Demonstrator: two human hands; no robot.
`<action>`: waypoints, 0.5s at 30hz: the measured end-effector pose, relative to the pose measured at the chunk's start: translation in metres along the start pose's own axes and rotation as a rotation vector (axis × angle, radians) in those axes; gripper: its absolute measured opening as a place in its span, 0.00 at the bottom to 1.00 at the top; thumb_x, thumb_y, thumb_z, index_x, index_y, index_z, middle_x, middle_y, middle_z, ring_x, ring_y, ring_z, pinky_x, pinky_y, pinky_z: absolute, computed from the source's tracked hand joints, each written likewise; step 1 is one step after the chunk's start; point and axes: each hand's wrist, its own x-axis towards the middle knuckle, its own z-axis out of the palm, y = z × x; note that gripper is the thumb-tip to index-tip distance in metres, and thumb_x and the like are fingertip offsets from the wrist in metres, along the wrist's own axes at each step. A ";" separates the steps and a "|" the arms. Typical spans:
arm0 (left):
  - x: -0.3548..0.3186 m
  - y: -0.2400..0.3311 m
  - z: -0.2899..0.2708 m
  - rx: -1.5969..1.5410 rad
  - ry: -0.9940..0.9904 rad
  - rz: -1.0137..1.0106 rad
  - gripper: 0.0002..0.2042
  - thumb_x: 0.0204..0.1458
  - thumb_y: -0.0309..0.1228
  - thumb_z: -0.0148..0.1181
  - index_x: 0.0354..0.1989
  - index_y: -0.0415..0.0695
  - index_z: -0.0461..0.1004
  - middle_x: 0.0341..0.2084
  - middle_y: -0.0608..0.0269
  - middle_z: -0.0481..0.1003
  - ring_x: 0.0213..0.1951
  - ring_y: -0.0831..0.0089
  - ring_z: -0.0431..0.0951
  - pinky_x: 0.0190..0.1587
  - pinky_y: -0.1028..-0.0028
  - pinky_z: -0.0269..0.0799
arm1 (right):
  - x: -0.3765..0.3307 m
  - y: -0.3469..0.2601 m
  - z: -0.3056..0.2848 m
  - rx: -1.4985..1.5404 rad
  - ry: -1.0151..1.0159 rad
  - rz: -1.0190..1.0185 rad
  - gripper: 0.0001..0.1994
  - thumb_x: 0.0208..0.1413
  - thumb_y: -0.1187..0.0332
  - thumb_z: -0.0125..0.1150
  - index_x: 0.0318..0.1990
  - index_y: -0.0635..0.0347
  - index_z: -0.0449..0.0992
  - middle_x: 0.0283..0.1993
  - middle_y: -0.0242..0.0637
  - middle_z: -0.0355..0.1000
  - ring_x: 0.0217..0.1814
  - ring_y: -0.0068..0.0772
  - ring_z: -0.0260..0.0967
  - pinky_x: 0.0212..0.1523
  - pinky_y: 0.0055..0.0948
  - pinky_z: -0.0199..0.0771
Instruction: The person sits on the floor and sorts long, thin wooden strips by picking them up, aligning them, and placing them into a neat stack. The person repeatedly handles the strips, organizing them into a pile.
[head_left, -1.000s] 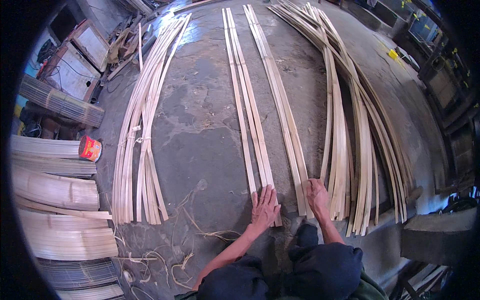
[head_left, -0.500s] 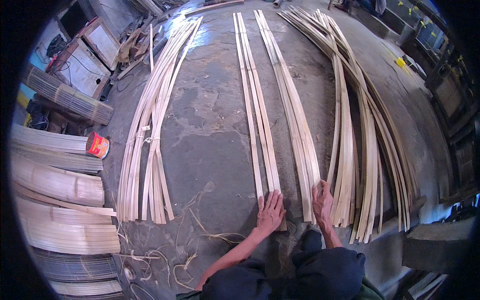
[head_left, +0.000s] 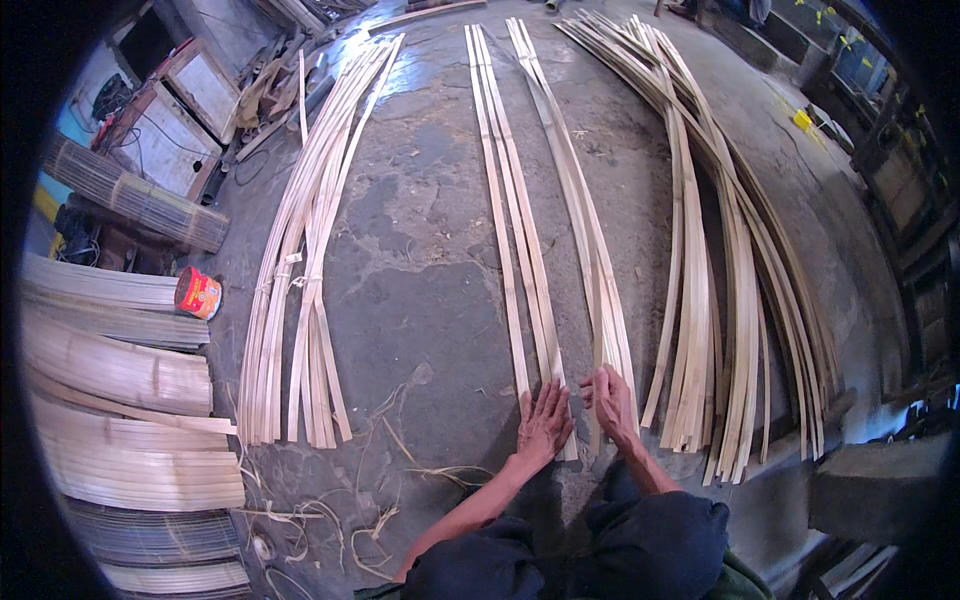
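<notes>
My left hand [head_left: 543,425] lies flat, fingers stretched, across the near ends of a few long pale bamboo strips [head_left: 512,215] laid side by side on the floor. Just to its right, my right hand [head_left: 612,405] is closed, thumb and fingers pinching a bamboo strip [head_left: 598,345] near its near end. That strip is at the left edge of a narrow group of bamboo strips [head_left: 615,345], which runs away from me and narrows toward its far end. The fingers partly hide where the strip is gripped.
A tied bundle of bamboo strips [head_left: 308,240] lies at left, and a larger crossing pile [head_left: 735,270] at right. Stacked slat panels [head_left: 120,360] and a red tub [head_left: 198,293] line the left side. Thin loose strands [head_left: 440,470] lie near my left forearm.
My right hand has moved left, drawing a bamboo strip away from the right side of its group toward my left hand. The left hand stays in almost the same place.
</notes>
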 end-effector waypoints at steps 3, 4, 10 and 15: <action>0.000 -0.002 0.001 -0.012 -0.007 -0.009 0.32 0.59 0.43 0.50 0.68 0.39 0.54 0.70 0.50 0.49 0.72 0.56 0.46 0.70 0.47 0.37 | 0.003 0.005 -0.003 0.182 -0.070 0.185 0.18 0.68 0.56 0.42 0.49 0.64 0.68 0.32 0.41 0.74 0.27 0.28 0.71 0.30 0.27 0.73; -0.001 -0.003 0.001 -0.017 -0.010 -0.017 0.31 0.59 0.43 0.50 0.68 0.39 0.54 0.70 0.50 0.50 0.72 0.56 0.46 0.70 0.47 0.37 | 0.002 0.003 -0.003 0.220 -0.097 0.257 0.18 0.68 0.57 0.44 0.50 0.65 0.69 0.30 0.41 0.73 0.26 0.28 0.70 0.30 0.27 0.73; -0.002 -0.004 -0.001 -0.001 -0.005 -0.037 0.31 0.59 0.42 0.51 0.67 0.40 0.55 0.69 0.51 0.51 0.71 0.57 0.47 0.70 0.48 0.40 | -0.035 0.020 -0.002 -0.464 0.112 -0.006 0.24 0.64 0.62 0.52 0.64 0.65 0.63 0.24 0.40 0.68 0.26 0.29 0.67 0.31 0.31 0.69; 0.002 0.001 0.000 -0.011 0.006 -0.023 0.31 0.59 0.42 0.51 0.67 0.40 0.56 0.69 0.52 0.51 0.71 0.59 0.48 0.70 0.49 0.39 | -0.036 0.029 0.006 -0.296 0.228 -0.259 0.22 0.64 0.62 0.54 0.62 0.62 0.66 0.25 0.35 0.65 0.28 0.21 0.58 0.29 0.25 0.64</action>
